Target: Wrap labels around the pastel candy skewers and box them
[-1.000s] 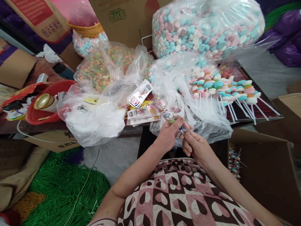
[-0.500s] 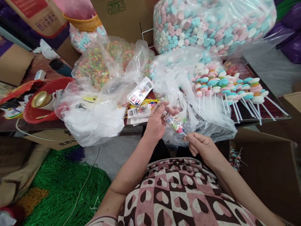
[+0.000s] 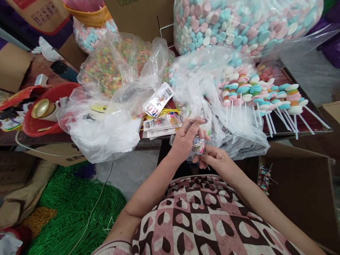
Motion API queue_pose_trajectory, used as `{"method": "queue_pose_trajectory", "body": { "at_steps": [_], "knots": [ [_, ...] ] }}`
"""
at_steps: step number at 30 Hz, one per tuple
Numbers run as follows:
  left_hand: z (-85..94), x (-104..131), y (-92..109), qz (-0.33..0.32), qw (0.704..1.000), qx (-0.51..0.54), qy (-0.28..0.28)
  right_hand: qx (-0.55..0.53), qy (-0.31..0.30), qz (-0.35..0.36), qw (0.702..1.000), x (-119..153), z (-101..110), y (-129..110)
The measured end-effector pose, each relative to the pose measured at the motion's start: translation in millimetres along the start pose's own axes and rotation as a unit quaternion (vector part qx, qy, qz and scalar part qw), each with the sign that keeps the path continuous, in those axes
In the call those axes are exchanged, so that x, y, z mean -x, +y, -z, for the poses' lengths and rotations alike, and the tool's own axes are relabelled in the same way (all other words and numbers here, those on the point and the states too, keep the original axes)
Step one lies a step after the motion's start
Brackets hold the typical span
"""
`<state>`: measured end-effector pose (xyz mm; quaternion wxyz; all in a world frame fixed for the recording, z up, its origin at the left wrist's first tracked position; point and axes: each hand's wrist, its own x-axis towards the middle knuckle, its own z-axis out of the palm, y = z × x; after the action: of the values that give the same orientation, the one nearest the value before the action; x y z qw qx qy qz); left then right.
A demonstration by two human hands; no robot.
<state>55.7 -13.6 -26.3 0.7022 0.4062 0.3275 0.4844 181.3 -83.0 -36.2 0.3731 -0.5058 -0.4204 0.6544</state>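
A wrapped candy on a stick [image 3: 198,145] is between my two hands, in front of the table edge. My left hand [image 3: 186,139] has its fingers closed round the upper part of the wrapper. The fingers of my right hand [image 3: 212,156] pinch the bottom of the wrapper, and a bit of white stick shows below them. Printed wrappers [image 3: 160,122] lie on the table to the left of my hands, over yellow ties [image 3: 170,111]. To the right, unwrapped marshmallow skewers [image 3: 262,94] rest on clear plastic, their white sticks pointing towards me.
Large bags of marshmallows [image 3: 239,26] and gummy candy [image 3: 114,67] stand behind. A red basin [image 3: 29,124] holding a metal bowl is at the left. Below right, an open carton [image 3: 297,191] contains wrapped candies. Green cords [image 3: 77,209] cover the floor at the lower left.
My hands have come closer together and the wrapped candy has turned more upright. My right hand has moved up the stick to the wrapper's base. The view has shifted slightly.
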Motion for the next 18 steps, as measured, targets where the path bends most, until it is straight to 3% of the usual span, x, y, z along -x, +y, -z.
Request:
{"method": "queue_pose_trajectory", "body": {
  "at_steps": [5,8,11,15,18],
  "knots": [
    [8.0,-9,7,-0.026,0.993,0.064,0.096,-0.105,0.028,-0.004,0.994,2,8,7],
    [9.1,-11,7,-0.019,0.988,0.097,0.12,-0.111,0.066,-0.004,0.992,2,10,14],
    [3.2,-7,0,0.005,0.991,0.093,0.098,-0.112,0.087,0.005,0.99,-1,3,16],
    [-3.9,2,-15,0.063,0.995,0.08,0.019,-0.157,0.122,0.022,0.98,-1,-6,14],
    [-2.8,5,-18,0.08,0.993,0.084,0.003,-0.179,0.116,0.021,0.977,2,-5,10]
  ]
}}
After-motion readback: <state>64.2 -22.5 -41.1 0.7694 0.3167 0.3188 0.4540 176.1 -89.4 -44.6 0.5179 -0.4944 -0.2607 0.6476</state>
